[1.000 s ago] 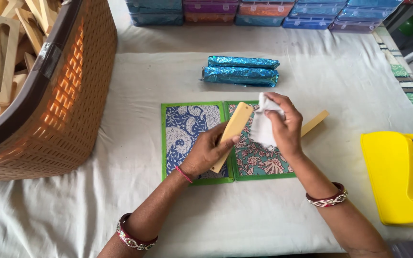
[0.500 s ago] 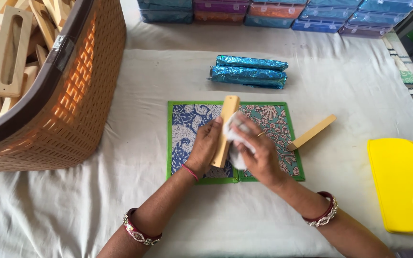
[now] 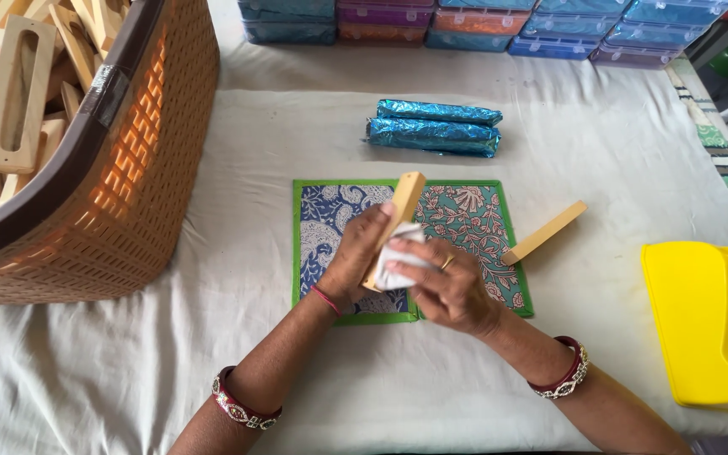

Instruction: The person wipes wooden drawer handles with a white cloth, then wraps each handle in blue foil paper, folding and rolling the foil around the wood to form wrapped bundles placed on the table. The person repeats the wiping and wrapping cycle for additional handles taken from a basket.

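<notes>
Since a moment ago my right hand [image 3: 448, 286] has slid the white cloth [image 3: 399, 263] down the wooden stick [image 3: 393, 221], fingers pinching it, while my left hand [image 3: 355, 257] grips the stick.

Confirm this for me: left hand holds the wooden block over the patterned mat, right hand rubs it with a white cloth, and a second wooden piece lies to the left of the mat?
Not quite. The head view shows the second wooden piece at the right edge of the patterned mat. The rest holds: left hand, wooden block, right hand, white cloth.
</notes>
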